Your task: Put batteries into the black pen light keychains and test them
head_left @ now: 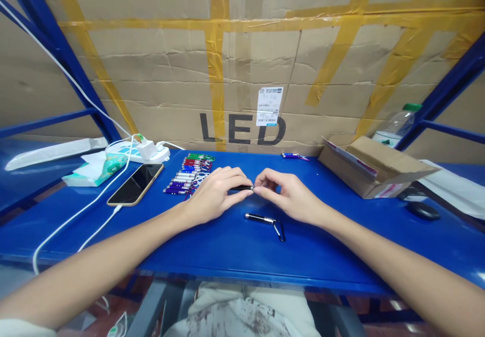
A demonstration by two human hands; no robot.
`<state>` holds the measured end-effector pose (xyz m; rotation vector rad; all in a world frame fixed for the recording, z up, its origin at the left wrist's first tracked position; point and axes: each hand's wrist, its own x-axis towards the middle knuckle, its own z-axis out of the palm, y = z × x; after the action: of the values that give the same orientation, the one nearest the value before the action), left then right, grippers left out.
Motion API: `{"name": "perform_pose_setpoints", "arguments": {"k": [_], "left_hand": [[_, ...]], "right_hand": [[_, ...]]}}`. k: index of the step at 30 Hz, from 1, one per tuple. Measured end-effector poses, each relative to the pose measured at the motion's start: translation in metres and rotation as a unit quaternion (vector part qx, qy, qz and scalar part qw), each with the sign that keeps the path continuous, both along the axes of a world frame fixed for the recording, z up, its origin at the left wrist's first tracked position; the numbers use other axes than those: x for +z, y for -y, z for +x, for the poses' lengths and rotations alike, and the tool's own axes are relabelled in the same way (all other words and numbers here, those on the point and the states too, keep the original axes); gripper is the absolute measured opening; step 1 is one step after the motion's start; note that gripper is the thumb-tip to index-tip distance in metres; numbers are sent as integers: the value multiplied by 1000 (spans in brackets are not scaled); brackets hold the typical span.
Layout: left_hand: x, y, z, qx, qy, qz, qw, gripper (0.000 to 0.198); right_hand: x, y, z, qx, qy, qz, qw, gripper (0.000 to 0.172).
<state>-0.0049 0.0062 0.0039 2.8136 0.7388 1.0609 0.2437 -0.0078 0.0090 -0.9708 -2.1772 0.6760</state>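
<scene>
Low over the middle of the desk, my left hand grips a slim black keychain flashlight between thumb and fingers. Thumb and forefinger of my right hand pinch together at its silver right tip; anything small between them is hidden. Just below both hands lies another black keychain flashlight with a silver end and a black carabiner clip. Left of my left hand, several keychain flashlights in green, red, blue, silver and purple lie in a row with their clips toward the right.
A blue flashlight lies at the desk's back edge. To the left are a charging phone, a tissue pack, a power strip and white cables. An open cardboard box and a black mouse are at right.
</scene>
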Motion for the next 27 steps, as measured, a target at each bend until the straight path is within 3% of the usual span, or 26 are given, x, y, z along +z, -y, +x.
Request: {"name": "perform_pose_setpoints", "arguments": {"k": [6, 13, 27], "left_hand": [[-1, -1, 0, 8, -6, -15, 1000, 21], [-1, -1, 1, -1, 10, -33, 999, 19], [-2, -2, 2, -24, 29, -70, 997, 16]], "right_hand": [[-1, -4, 5, 22, 33, 71, 997, 19], [-4, -7, 14, 32, 103, 228, 968, 20], [-4, -6, 13, 45, 121, 245, 961, 25]]}}
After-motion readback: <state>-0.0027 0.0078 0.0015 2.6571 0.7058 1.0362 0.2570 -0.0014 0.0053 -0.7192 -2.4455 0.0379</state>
